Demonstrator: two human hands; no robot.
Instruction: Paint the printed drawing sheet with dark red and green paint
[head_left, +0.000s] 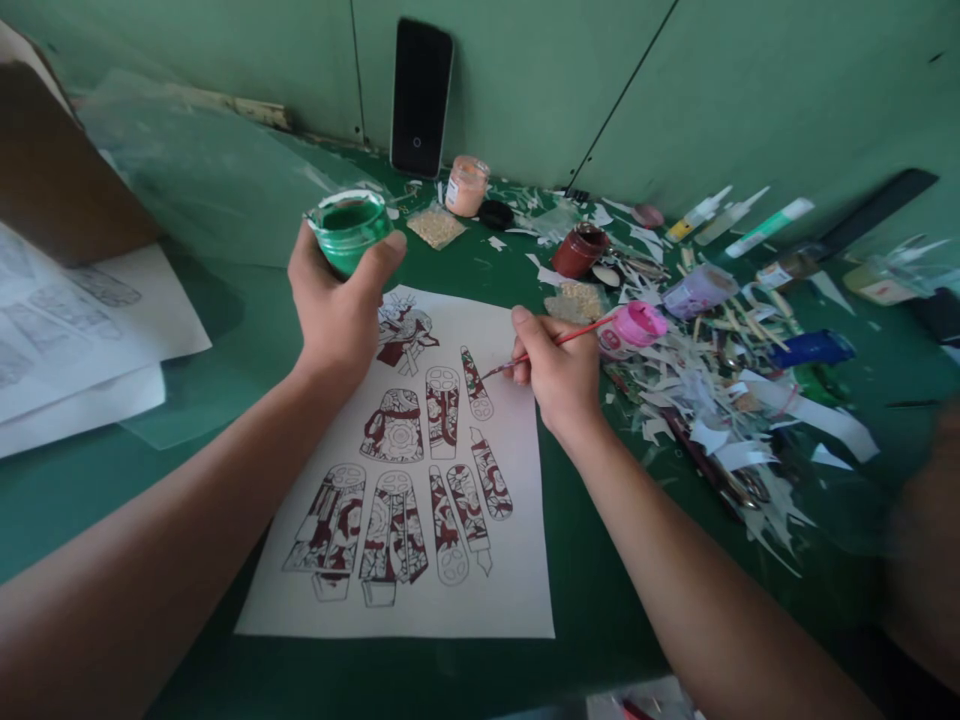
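My left hand (pixel 337 300) is wrapped round an open jar of green paint (pixel 349 235), held above the top left of a printed sheet (pixel 510 580). A thin red paintbrush (pixel 566 337) is pinched in my right hand (pixel 559 370). Its tip points left, at the edge of a narrow patterned shape (pixel 474 380) near the sheet's upper right; whether it touches the paper I cannot tell. That shape has small green patches among dark red ones. The other patterned shapes on the sheet are partly filled with dark red.
A phone (pixel 421 98) leans on the green wall. Jars of peach (pixel 466 187), dark red (pixel 579 250) and pink paint (pixel 632 329) stand beyond the sheet. Paper scraps (pixel 712 400) pile up at the right, with glue bottles (pixel 699 214) behind. Papers (pixel 150 310) and a brown box (pixel 64 160) are at left.
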